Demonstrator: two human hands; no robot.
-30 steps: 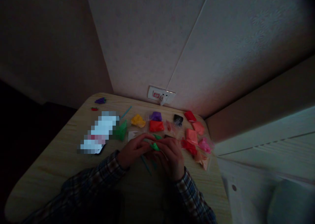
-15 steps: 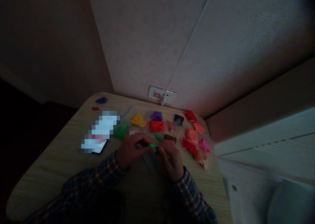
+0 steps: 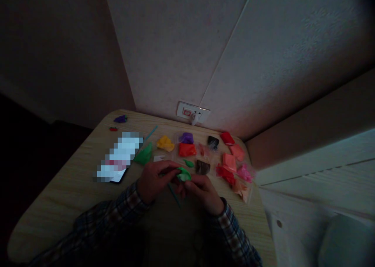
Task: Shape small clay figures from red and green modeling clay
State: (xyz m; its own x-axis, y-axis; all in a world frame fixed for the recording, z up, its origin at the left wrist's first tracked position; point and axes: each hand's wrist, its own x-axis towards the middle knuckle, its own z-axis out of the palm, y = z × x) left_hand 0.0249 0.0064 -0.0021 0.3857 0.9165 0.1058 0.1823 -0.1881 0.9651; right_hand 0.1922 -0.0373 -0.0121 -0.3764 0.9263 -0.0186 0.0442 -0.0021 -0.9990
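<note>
A flattened piece of light green modelling clay (image 3: 184, 174) is pinched between my two hands above the table. My left hand (image 3: 155, 179) grips its left edge with thumb and fingers. On the other side, my right hand (image 3: 204, 190) holds its lower right edge, fingers closed. Just beyond the clay lies a small green leaf-shaped piece (image 3: 189, 163). A thin teal stick (image 3: 175, 195) lies on the table below my hands, partly hidden by them. The brown clay packet (image 3: 202, 167) sits close to my right hand.
Several clay packets lie along the back and right, including yellow (image 3: 165, 143), orange-red (image 3: 186, 149) and black (image 3: 213, 142). A green packet (image 3: 144, 154) rests beside the phone (image 3: 120, 157). Small purple (image 3: 120, 119) and red (image 3: 113, 129) pieces lie far left. A wall socket (image 3: 193, 113) is behind.
The green clay has been turned and now shows a broader, flatter face. My right hand has shifted slightly down and right, exposing more of the brown packet.
</note>
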